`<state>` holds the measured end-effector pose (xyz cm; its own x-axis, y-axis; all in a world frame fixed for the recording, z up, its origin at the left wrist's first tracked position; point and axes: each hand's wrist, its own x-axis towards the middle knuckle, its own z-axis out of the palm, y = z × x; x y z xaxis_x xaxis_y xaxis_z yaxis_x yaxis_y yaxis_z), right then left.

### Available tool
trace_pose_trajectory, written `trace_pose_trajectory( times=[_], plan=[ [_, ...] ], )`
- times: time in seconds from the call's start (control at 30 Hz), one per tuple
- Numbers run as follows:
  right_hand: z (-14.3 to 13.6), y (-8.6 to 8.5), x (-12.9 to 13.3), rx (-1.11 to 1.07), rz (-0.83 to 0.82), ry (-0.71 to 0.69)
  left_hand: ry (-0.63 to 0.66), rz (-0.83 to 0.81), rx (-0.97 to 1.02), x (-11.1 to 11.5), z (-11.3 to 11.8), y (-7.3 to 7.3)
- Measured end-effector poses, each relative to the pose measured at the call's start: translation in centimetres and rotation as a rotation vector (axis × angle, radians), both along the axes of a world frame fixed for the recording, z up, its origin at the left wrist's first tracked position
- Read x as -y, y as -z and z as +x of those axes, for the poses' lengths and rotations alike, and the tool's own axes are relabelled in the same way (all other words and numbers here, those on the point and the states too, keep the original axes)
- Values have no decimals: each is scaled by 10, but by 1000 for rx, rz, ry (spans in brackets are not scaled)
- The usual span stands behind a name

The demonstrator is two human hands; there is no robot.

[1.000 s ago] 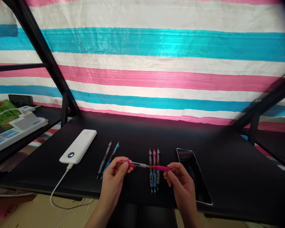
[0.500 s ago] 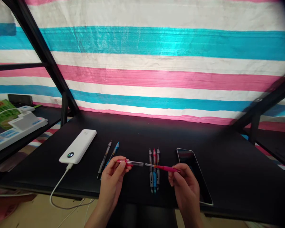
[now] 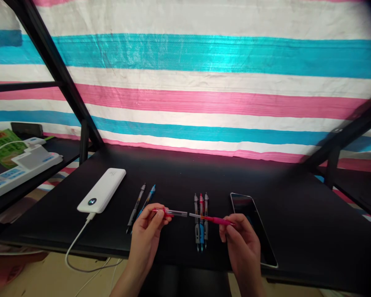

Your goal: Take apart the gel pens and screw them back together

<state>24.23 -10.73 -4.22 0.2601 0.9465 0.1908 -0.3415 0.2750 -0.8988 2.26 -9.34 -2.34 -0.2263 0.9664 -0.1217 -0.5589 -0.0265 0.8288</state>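
Note:
My left hand (image 3: 148,231) pinches a clear pen barrel with a red end (image 3: 177,213), its open end pointing right. Opposite it, my right hand (image 3: 241,239) grips a pink pen grip section (image 3: 221,221) from which a thin refill (image 3: 195,215) sticks out to the left. A small gap separates the refill's tip from the barrel. Below and behind the two parts, three pens (image 3: 201,231) lie side by side on the black table (image 3: 173,169). Just left of my left hand are a grey pen (image 3: 136,209) and a blue pen (image 3: 148,200), the latter partly hidden by my fingers.
A white power bank (image 3: 102,190) with a cable (image 3: 77,237) lies at the left. A phone (image 3: 255,222) rests under and beside my right hand. Farther left is a power strip (image 3: 24,171). Black frame bars (image 3: 57,70) and a striped sheet (image 3: 204,103) stand behind.

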Motion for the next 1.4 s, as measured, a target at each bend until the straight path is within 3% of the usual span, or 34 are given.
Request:
trace_pose_trajectory(
  times=[0.2,0.53,0.7,0.87,1.2,1.4],
  plan=[
    [0,0,3,86,-25,-21,15,10,-37,0,0,2],
    [-9,-3,5,592,-65,-120,89,57,-196,4,1,1],
    [-8,-6,4,543,-134,-120,111,34,-240,4,1,1],
    [-9,-11,4,621,-83,-142,122,23,-236,4,0,0],
    [-10,-6,7,481,-125,-134,68,19,-190,3,2,-4],
    [-9,-8,6,534,-98,-151,67,30,-163,3,1,-2]
  ],
)
